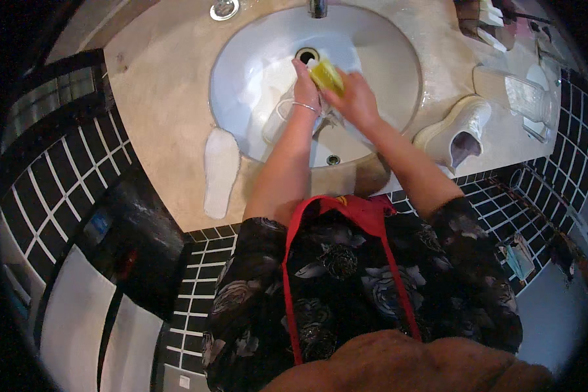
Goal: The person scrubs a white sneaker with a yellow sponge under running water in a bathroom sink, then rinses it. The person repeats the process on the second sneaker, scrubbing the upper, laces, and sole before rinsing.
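Observation:
Over the sink basin (pixel 235 85), my left hand (pixel 307 88) is closed on a white shoe (pixel 277 124), mostly hidden under my hand and forearm. A thin pale loop lies across my left wrist. My right hand (pixel 356 101) grips a yellow-green brush (pixel 326 77), blurred by motion, close beside my left fingers. Its working side cannot be made out clearly. Behind my hands is the round drain (pixel 308 56), partly covered by them. On the counter to the right rests another white shoe (pixel 447 130), its opening toward me. A white insole (pixel 220 171) lies left of the basin.
The faucet (pixel 317 8) stands at the basin's far edge. A clear container (pixel 519 98) sits beyond the right-hand shoe, with assorted items (pixel 493 23) at the back right. A round metal fitting (pixel 224 9) is set at the far left of the beige counter (pixel 157 85).

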Motion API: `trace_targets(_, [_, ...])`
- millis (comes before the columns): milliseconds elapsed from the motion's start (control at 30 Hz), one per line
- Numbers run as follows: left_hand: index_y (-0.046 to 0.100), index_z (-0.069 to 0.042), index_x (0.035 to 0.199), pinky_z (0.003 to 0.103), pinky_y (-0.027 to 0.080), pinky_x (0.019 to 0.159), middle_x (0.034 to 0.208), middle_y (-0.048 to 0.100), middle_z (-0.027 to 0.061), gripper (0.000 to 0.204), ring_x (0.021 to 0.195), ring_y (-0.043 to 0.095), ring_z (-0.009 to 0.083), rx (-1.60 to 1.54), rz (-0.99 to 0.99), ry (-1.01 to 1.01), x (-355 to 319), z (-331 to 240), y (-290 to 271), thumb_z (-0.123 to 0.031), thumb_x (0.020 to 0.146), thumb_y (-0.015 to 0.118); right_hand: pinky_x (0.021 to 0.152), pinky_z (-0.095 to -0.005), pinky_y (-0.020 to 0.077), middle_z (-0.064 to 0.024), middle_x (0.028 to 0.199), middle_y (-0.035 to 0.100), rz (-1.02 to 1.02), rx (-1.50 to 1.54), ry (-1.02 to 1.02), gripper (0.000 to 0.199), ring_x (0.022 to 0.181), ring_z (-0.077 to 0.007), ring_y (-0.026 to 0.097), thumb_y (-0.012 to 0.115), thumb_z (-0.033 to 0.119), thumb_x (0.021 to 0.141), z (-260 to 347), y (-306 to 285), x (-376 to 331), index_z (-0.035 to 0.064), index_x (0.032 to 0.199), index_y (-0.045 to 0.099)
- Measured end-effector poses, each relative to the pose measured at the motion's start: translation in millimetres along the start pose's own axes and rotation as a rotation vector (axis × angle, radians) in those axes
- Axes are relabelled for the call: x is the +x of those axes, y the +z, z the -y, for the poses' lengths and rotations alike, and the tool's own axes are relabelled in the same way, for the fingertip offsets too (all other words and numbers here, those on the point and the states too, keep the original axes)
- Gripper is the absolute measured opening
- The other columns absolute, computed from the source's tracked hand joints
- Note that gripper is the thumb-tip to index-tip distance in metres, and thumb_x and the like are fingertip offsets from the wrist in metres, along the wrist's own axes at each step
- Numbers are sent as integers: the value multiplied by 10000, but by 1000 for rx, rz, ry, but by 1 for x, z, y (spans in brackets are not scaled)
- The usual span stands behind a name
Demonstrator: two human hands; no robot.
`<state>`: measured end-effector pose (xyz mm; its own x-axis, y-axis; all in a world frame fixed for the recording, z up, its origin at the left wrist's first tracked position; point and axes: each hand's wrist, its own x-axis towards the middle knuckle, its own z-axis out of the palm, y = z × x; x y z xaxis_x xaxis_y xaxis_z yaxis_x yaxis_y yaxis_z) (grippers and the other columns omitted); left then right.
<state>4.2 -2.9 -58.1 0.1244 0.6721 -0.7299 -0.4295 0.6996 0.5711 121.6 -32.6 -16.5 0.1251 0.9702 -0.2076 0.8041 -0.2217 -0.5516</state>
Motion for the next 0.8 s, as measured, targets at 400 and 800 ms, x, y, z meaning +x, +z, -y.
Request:
trace_targets(400, [635, 18, 1067, 373, 500, 818, 955, 683, 171, 365, 878, 652, 297, 1321, 250, 664, -5, 20, -14, -317, 922, 623, 756, -457, 508, -224, 922, 683, -155, 487, 426, 467, 838, -387, 660, 670, 414, 878, -46, -29, -4, -19, 1048, 633])
trace_targets(800, [652, -8, 1028, 304, 483, 756, 931, 658, 38, 291, 824, 591, 149, 281, -19, 85, 7, -16, -8, -291, 970, 611, 857, -480, 499, -261, 1029, 633, -67, 369, 147, 488, 1006, -412, 611, 676, 407, 862, -4, 20, -5, 28, 1161, 607])
